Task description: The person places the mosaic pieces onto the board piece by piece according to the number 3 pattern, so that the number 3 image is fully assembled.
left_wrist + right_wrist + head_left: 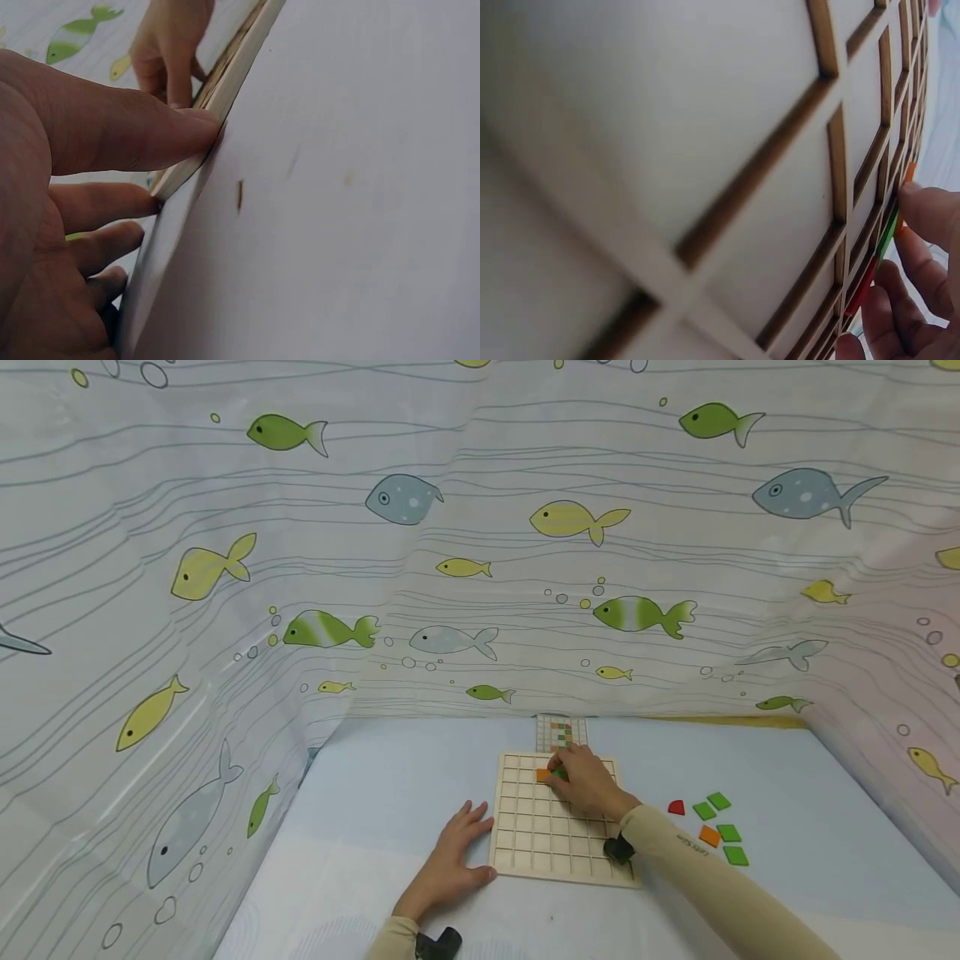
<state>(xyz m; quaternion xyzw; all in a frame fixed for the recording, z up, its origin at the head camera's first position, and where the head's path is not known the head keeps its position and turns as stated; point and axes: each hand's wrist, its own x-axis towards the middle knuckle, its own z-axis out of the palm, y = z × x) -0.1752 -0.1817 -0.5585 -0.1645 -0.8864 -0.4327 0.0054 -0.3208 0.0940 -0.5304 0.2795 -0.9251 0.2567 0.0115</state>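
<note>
A pale sheet [517,468] printed with fish encloses a light-coloured surface [390,768], on which a wooden grid board [522,827] lies flat. Just beyond its far edge a card [546,731] shows a pattern of coloured squares on a grid. The left hand [455,852] lies at the board's left edge, fingers spread and straight, its thumb against the near left corner; its grip is apart, apparently steadying the board. The right hand [588,783] reaches over the far rows, where its thumb and a fingertip are together on an orange tile [543,775], seemingly pinching it. In the right wrist view, a green strip [887,234] and a red one [861,286] lie in line beside this tile, partly masked by the fingers. Well apart, to the right of the board, lie a red rounded piece [677,808], four green tiles [704,811] and a second orange piece [709,836]. The step in hand is judged to be the seating of the orange tile in its cell; the next move calls for squaring it between the ridges and letting go without nudging its neighbours.
</note>
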